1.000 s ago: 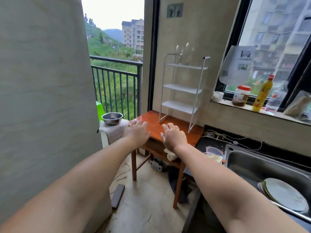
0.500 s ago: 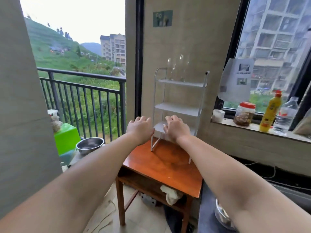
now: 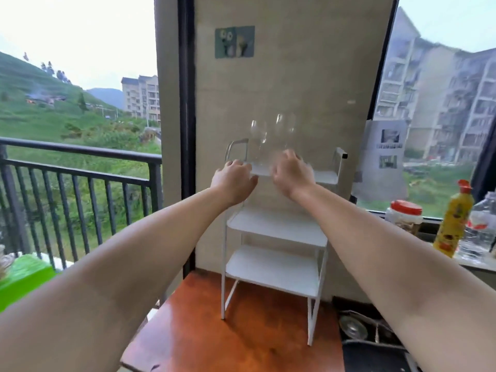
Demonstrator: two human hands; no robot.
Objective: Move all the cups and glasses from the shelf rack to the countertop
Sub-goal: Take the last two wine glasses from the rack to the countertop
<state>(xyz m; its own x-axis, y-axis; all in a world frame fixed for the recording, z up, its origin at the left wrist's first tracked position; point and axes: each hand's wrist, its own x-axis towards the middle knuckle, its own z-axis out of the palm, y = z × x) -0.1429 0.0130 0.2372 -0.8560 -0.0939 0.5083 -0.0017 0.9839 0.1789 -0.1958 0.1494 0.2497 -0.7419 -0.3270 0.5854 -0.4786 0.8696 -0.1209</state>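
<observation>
Two clear stemmed wine glasses (image 3: 271, 135) stand on the white metal rack's (image 3: 276, 267) top shelf; both hands, left (image 3: 233, 181) and right (image 3: 292, 174), reach up, fingers loosely spread, holding nothing.

No readable text anywhere. Paper sheet (image 3: 383, 157) taped on the right window has two dark photo blocks and a line of print, too blurred to read. Yellow bottle (image 3: 452, 224) on the window sill, near its right end, has a label with red marks, illegible. Red-lidded jar (image 3: 404, 214) just left of it, label unreadable. Clear bottle (image 3: 480, 232) at the sill's right end shows a red patch, no letters. Small picture (image 3: 234, 41) on the wall: flowers, no words
</observation>
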